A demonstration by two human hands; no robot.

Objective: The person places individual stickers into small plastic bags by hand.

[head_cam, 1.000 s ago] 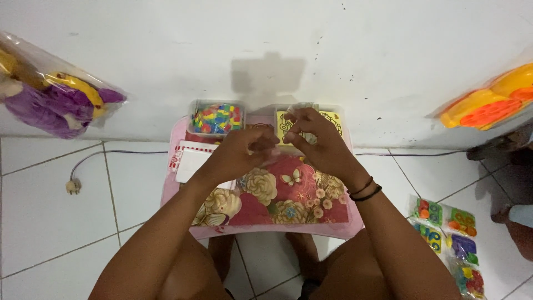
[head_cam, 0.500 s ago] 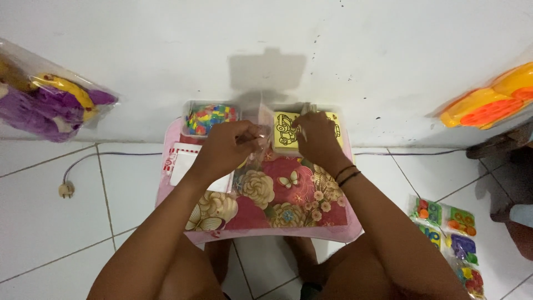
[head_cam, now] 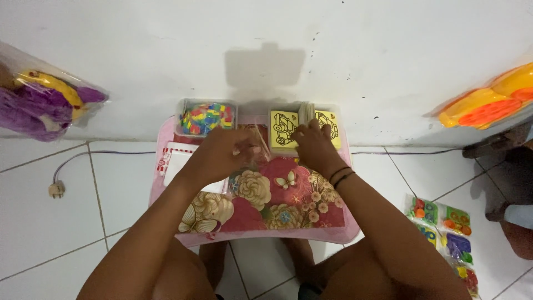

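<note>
At the worktop's [head_cam: 250, 222] far edge, the left hand [head_cam: 225, 153] pinches a clear bag [head_cam: 256, 145]; the right hand [head_cam: 312, 145] grips yellow cards [head_cam: 284, 129].

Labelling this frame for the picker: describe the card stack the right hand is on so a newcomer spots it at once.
Start at the small pink table with the flowered top, pushed against the white wall. At its far right edge sits a stack of yellow cards with black line drawings, and the right hand rests on it. The tub of multicoloured pieces to its left is a jumble of colours; the cards are flat, square and plain yellow.
</note>
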